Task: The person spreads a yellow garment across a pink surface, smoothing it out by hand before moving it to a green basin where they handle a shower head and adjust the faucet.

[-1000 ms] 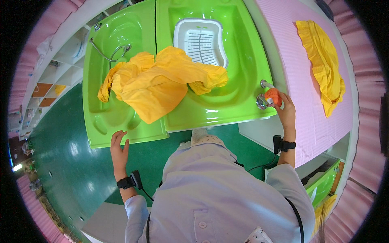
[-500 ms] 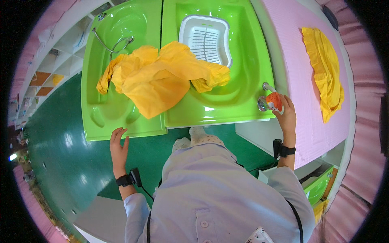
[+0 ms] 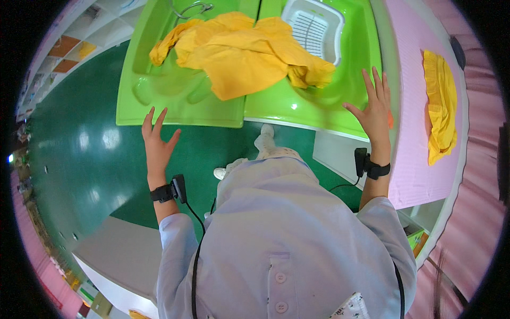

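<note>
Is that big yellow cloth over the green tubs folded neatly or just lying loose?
Loose: the yellow cloth lies crumpled and spread across both green tubs.

Two bright green plastic tubs stand side by side, left tub (image 3: 175, 101) and right tub (image 3: 350, 69). One white slatted insert (image 3: 313, 32). Two yellow cloths: draped cloth (image 3: 239, 53), folded cloth (image 3: 441, 106). Two hands: left hand (image 3: 158, 146), right hand (image 3: 374, 106). Two black wrist devices: left wrist device (image 3: 170, 190), right wrist device (image 3: 369, 165).

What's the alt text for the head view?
Seen from above, a person's open left hand and right hand hover near two bright green tubs draped with a yellow cloth; another yellow cloth lies on a pink table.
</note>
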A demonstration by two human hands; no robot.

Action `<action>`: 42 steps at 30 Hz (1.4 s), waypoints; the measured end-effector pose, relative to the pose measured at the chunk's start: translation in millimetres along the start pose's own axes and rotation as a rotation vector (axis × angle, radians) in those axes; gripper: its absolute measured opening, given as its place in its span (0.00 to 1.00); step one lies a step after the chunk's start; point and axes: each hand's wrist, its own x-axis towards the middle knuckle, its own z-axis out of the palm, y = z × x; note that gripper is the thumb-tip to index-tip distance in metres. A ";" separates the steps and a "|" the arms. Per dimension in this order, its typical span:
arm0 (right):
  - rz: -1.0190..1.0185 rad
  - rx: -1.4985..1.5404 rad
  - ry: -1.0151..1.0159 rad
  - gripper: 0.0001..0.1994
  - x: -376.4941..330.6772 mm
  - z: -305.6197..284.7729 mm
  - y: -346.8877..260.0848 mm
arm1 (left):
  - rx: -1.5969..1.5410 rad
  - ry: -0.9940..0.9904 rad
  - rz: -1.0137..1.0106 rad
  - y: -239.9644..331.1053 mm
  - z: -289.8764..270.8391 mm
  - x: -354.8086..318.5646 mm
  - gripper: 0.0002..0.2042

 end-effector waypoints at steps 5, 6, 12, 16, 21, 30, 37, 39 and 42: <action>-0.118 0.058 0.106 0.42 5.0 13.7 -83.8 | 0.074 0.069 0.002 -60.4 -48.2 -37.9 0.30; -0.117 0.068 0.102 0.42 -1.3 16.3 -103.6 | 0.082 0.065 -0.001 -74.0 -60.1 -48.5 0.30; -0.176 0.129 0.166 0.44 -7.6 40.3 -205.0 | 0.127 0.174 0.002 -146.3 -127.4 -75.6 0.32; -0.166 0.161 0.120 0.46 -7.8 48.0 -263.4 | 0.137 0.199 -0.005 -185.8 -158.6 -80.4 0.34; -0.141 0.172 0.132 0.47 12.6 60.7 -309.5 | 0.127 0.204 -0.001 -234.1 -185.6 -67.0 0.36; -0.148 0.229 0.137 0.48 91.4 105.7 -368.0 | 0.148 0.197 0.023 -298.1 -234.9 -3.8 0.37; -0.163 0.248 0.135 0.45 169.5 138.0 -430.0 | 0.158 0.206 -0.008 -373.4 -285.1 60.4 0.36; -0.162 0.229 0.105 0.43 188.8 148.5 -454.5 | 0.155 0.202 -0.005 -398.8 -289.2 82.1 0.36; -0.126 0.215 0.119 0.41 213.4 164.7 -488.4 | 0.146 0.189 0.011 -437.4 -301.1 110.0 0.35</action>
